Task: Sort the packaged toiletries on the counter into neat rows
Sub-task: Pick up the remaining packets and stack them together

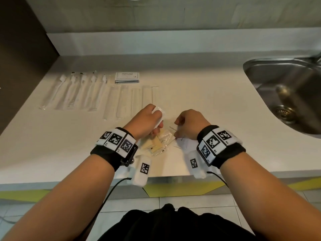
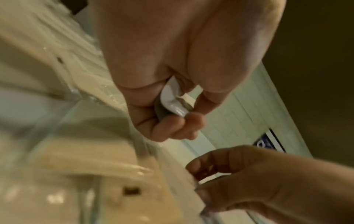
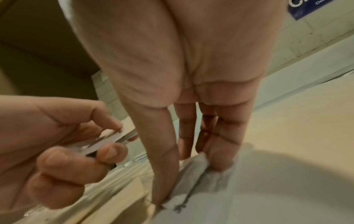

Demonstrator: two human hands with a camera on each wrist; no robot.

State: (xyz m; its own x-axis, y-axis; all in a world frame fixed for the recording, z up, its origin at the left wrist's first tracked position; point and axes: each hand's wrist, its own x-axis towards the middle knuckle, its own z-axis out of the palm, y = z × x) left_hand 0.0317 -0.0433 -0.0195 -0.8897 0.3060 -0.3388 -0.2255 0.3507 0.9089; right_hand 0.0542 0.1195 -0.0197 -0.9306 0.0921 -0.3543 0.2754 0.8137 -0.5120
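Note:
My left hand (image 1: 159, 122) hovers over the counter's near middle and grips a few thin white sachets (image 1: 159, 111), seen edge-on in the left wrist view as white sachets (image 2: 172, 103) and in the right wrist view (image 3: 107, 141). My right hand (image 1: 177, 131) is just to its right, thumb and fingers pinching a white toothpaste packet (image 1: 172, 129) that lies on the counter; the right wrist view shows the packet (image 3: 193, 171) between thumb and fingertips. A loose pile of small clear packets (image 1: 156, 141) lies between my wrists.
Farther back, wrapped toothbrushes (image 1: 74, 91) lie in a row at left, long flat packets (image 1: 128, 101) beside them, and a stack of shampoo sachets (image 1: 127, 77) behind. A steel sink (image 1: 248, 70) cuts into the counter at right. A dark panel (image 1: 20, 58) bounds the left.

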